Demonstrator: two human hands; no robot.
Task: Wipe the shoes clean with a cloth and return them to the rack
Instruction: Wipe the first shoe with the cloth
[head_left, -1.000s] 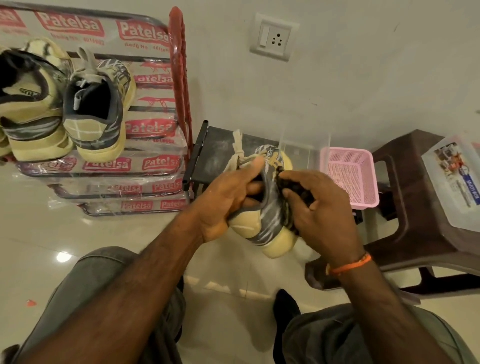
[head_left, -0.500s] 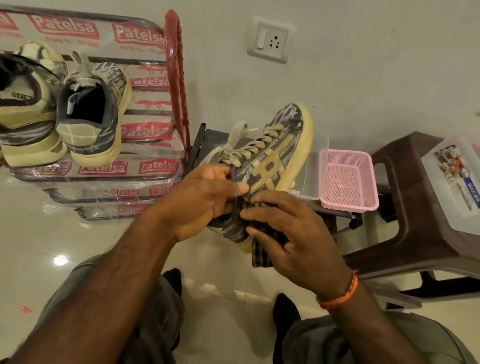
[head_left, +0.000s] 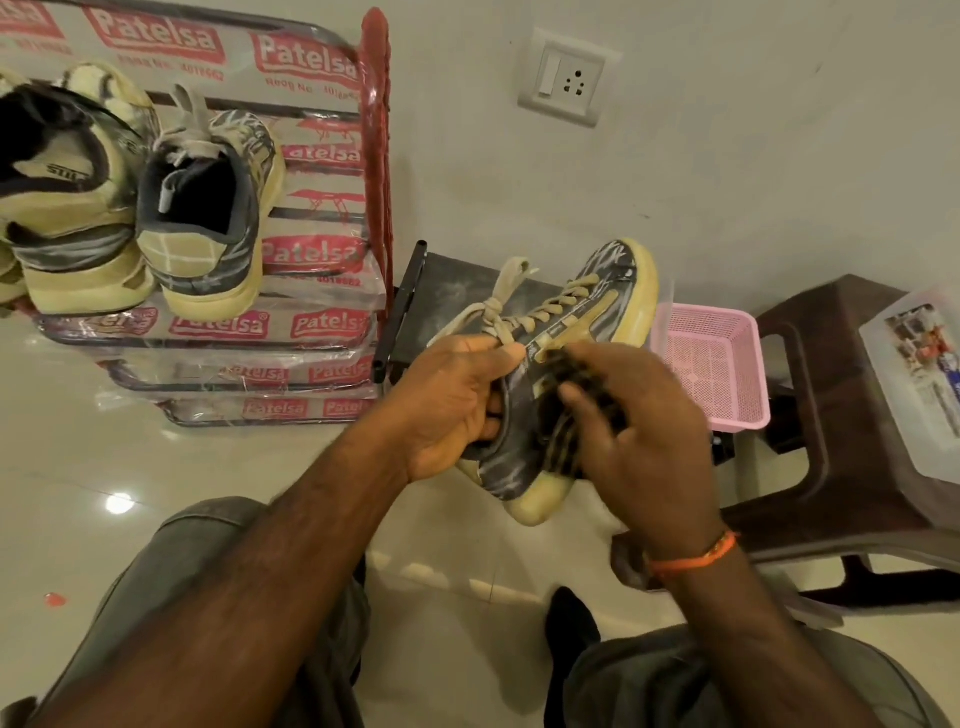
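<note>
Flooring of glossy pale tile (head_left: 218, 467) carries every item and meets a plain off-white wall (head_left: 727, 156) behind the rack. Rack (head_left: 375, 156), the landmark here: a red-framed shoe rack with shelves wrapped in clear film printed "Patelsa", standing on the floor against the wall. Two shoes sit on its top shelf, heels toward the camera: a grey and cream sneaker (head_left: 208, 218) and, to its left, a second sneaker (head_left: 67, 208) partly cut by the frame edge. Right of the rack, well apart, stands a brown plastic stool (head_left: 810, 415) with a clear lidded box (head_left: 919, 384) on top. Between rack and stool sits a pink mesh basket (head_left: 711, 364); just beside the rack's right post is a dark low stand (head_left: 447, 291). A white switch socket (head_left: 569, 83) is mounted on the wall above and right of the rack.

In front of the rack and to its right, the held shoe (head_left: 587, 322) is off the floor, toe tilted up toward the wall. The left hand (head_left: 452, 400) grips it at the collar, thumb at the laces. The right hand (head_left: 639, 436) has fingers curled, pressing a dark cloth (head_left: 566, 410) against the shoe's side. An orange thread band (head_left: 696, 556) circles the right wrist.
</note>
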